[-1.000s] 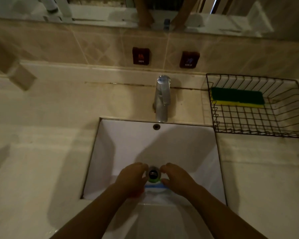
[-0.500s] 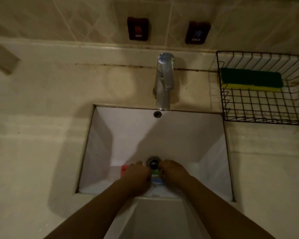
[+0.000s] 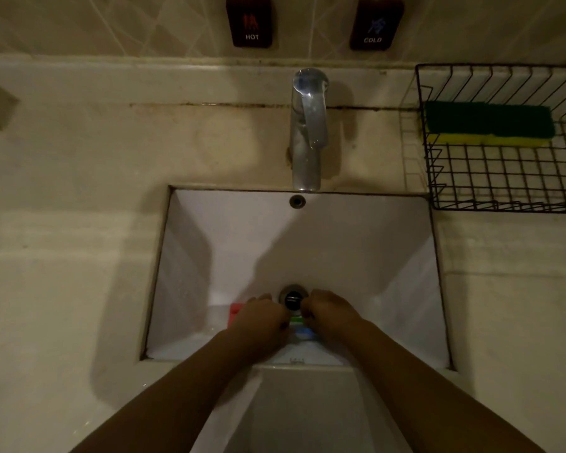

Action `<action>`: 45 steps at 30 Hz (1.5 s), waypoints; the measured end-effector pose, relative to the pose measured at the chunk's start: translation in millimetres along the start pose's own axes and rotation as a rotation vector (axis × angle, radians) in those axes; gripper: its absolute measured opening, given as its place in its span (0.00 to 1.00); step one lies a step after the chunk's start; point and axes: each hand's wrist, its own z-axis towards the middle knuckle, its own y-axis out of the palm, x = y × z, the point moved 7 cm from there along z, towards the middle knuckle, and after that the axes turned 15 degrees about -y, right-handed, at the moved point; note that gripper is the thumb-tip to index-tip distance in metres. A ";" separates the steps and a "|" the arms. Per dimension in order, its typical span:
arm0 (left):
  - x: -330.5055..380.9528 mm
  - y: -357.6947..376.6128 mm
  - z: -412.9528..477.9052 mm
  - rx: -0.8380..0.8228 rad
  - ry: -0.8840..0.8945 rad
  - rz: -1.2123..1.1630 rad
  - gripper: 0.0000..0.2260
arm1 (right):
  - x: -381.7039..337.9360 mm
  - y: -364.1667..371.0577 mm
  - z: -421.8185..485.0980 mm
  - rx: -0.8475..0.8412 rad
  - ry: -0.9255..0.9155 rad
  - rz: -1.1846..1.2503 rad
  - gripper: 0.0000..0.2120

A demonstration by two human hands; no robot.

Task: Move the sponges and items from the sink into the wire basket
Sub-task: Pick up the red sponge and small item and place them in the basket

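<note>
Both my hands are down in the white sink (image 3: 406, 289), side by side just in front of the drain (image 3: 293, 297). My left hand (image 3: 262, 317) lies with curled fingers over a red sponge (image 3: 234, 313), of which only the left end shows. My right hand (image 3: 332, 313) is curled over a blue item (image 3: 304, 335). A green item (image 3: 296, 319) shows in the gap between the fingertips. The hands hide whether either one grips anything. The black wire basket (image 3: 438, 204) stands on the counter at the back right with a green and yellow sponge (image 3: 487, 124) inside.
A chrome tap (image 3: 307, 132) rises behind the sink at the centre. Dark HOT (image 3: 250, 21) and COLD (image 3: 374, 24) plates are on the tiled wall. Beige counter (image 3: 79, 256) runs along both sides of the sink.
The view has tipped down and closer. My hands have sunk from beside the drain onto the items at the sink bottom, and the red sponge now shows to the left.
</note>
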 end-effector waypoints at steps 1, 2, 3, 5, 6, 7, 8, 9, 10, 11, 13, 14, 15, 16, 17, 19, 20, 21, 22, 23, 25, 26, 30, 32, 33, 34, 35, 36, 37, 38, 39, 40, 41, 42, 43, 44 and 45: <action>1.2 -1.2 -0.5 -0.010 0.013 -0.009 0.11 | -1.1 -2.2 -0.2 0.002 -0.006 0.004 0.09; 1.7 -1.6 -0.6 -0.027 0.018 -0.023 0.11 | -1.9 -4.7 -0.5 0.003 -0.005 0.003 0.08; 1.7 -3.2 -0.3 -0.039 0.011 -0.037 0.10 | -2.5 -8.0 -1.2 0.004 0.000 -0.001 0.07; 3.2 -10.2 -0.9 -0.048 -0.007 -0.055 0.10 | -3.9 -14.6 -4.4 0.008 -0.004 -0.008 0.08; 5.9 -14.2 -1.1 -0.042 -0.001 -0.060 0.10 | -5.5 -19.1 -7.1 0.017 -0.017 -0.018 0.08; 9.5 -19.4 -1.7 -0.028 0.015 -0.068 0.10 | -6.9 -24.8 -10.8 0.036 -0.031 -0.035 0.09; 13.7 -25.7 -3.3 -0.007 0.031 -0.080 0.10 | -7.6 -31.5 -15.1 0.061 -0.038 -0.052 0.09; 17.8 -33.2 -5.9 0.015 0.045 -0.090 0.09 | -7.5 -38.6 -19.8 0.094 -0.039 -0.067 0.08; 22.0 -40.2 -8.9 0.034 0.063 -0.103 0.09 | -7.6 -46.2 -24.7 0.129 -0.035 -0.083 0.05; 26.8 -47.1 -11.9 0.043 0.087 -0.114 0.09 | -8.0 -54.4 -30.1 0.165 -0.032 -0.097 0.03; 35.5 -62.3 -18.2 0.075 0.139 -0.122 0.07 | -9.9 -70.1 -40.7 0.232 -0.033 -0.112 0.02; 39.6 -72.5 -22.0 0.109 0.157 -0.104 0.06 | -10.7 -78.1 -47.1 0.264 -0.031 -0.122 0.02; 44.2 -83.3 -26.0 0.150 0.172 -0.079 0.05 | -11.1 -86.2 -54.3 0.299 -0.025 -0.137 0.03; 49.9 -94.0 -29.9 0.188 0.193 -0.055 0.05 | -11.3 -95.4 -62.4 0.337 -0.017 -0.154 0.03; 56.3 -103.8 -33.6 0.225 0.224 -0.039 0.05 | -11.5 -105.3 -70.7 0.378 -0.009 -0.166 0.03; 70.8 -121.8 -40.9 0.279 0.296 -0.019 0.05 | -12.1 -126.3 -86.7 0.450 0.005 -0.163 0.03; 78.0 -131.1 -44.5 0.298 0.326 -0.021 0.06 | -12.9 -136.4 -94.3 0.468 0.013 -0.155 0.04; 84.8 -140.3 -47.7 0.314 0.352 -0.026 0.06 | -14.4 -146.5 -101.6 0.475 0.020 -0.152 0.05; 91.1 -150.2 -51.1 0.340 0.373 -0.035 0.06 | -16.5 -156.5 -108.9 0.482 0.025 -0.158 0.05; 96.8 -160.0 -54.4 0.362 0.390 -0.045 0.07 | -18.8 -166.9 -116.4 0.492 0.028 -0.164 0.05; 106.0 -180.5 -61.2 0.394 0.417 -0.065 0.07 | -24.7 -190.1 -132.0 0.527 0.027 -0.159 0.06; 110.0 -192.4 -66.1 0.426 0.436 -0.069 0.06 | -28.8 -202.4 -139.5 0.554 0.015 -0.155 0.06; 123.7 -234.6 -87.0 0.621 0.511 -0.072 0.05 | -45.8 -246.3 -163.7 0.658 -0.004 -0.182 0.08; 125.8 -248.8 -91.1 0.659 0.517 -0.113 0.09 | -51.8 -264.0 -172.8 0.713 -0.006 -0.196 0.09; 127.0 -255.5 -91.6 0.672 0.527 -0.129 0.11 | -53.9 -271.8 -176.6 0.734 -0.010 -0.201 0.10; 128.7 -262.4 -92.8 0.691 0.543 -0.134 0.12 | -55.4 -279.1 -180.3 0.752 -0.013 -0.206 0.11; 131.2 -268.2 -93.4 0.704 0.559 -0.135 0.12 | -56.1 -285.9 -183.6 0.770 -0.015 -0.210 0.11; 133.6 -272.9 -93.0 0.707 0.570 -0.137 0.12 | -55.6 -291.4 -186.5 0.783 -0.016 -0.209 0.11; 136.2 -276.5 -92.4 0.703 0.574 -0.141 0.12 | -54.2 -295.0 -188.8 0.788 -0.012 -0.206 0.10; 139.0 -278.9 -91.3 0.705 0.574 -0.149 0.12 | -51.7 -297.2 -190.7 0.790 -0.004 -0.206 0.10; 142.6 -280.8 -89.4 0.716 0.576 -0.157 0.11 | -48.4 -299.0 -192.4 0.791 0.006 -0.210 0.09; 147.4 -281.6 -86.7 0.720 0.576 -0.157 0.10 | -43.9 -300.1 -194.6 0.794 0.014 -0.206 0.09; 153.1 -281.9 -83.4 0.711 0.575 -0.160 0.10 | -38.5 -301.7 -197.2 0.798 0.019 -0.194 0.08; 159.1 -282.0 -78.7 0.691 0.568 -0.168 0.11 | -32.3 -303.6 -199.9 0.800 0.020 -0.181 0.09; 165.7 -281.2 -73.7 0.670 0.562 -0.174 0.12 | -26.2 -305.2 -203.0 0.797 0.022 -0.173 0.09; 173.2 -281.4 -69.2 0.658 0.562 -0.178 0.11 | -19.6 -307.7 -206.6 0.792 0.027 -0.168 0.10; 181.7 -282.3 -65.1 0.657 0.566 -0.180 0.11 | -12.1 -310.7 -210.3 0.790 0.033 -0.161 0.12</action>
